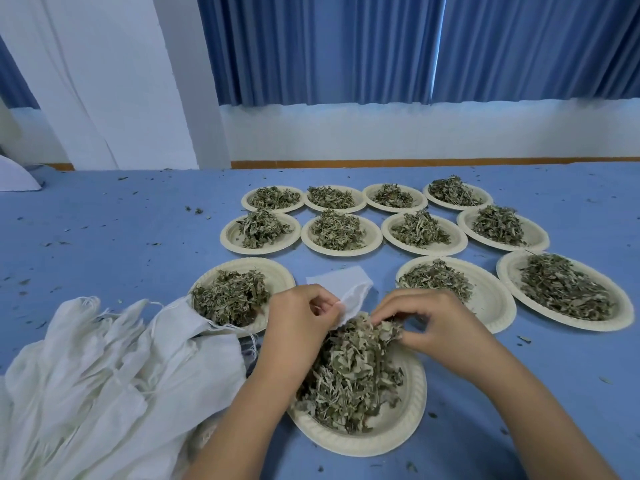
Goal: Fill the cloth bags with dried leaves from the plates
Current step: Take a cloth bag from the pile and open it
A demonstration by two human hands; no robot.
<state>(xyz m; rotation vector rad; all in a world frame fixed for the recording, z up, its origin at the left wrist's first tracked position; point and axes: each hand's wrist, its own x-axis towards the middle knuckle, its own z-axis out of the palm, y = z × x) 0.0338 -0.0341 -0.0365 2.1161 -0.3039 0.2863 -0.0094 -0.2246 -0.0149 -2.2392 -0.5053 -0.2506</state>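
Where left grip (pixel 298 318) pinches bag (pixel 341 284), mouth hidden.

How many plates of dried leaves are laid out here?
12 plates: four in the back row, four in the middle row, three nearer, one nearest the person. None seems fully hidden.

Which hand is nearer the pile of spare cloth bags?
Left. The left hand, pinching a bag, is just right of the pile; the right hand is farther right, gripping leaves.
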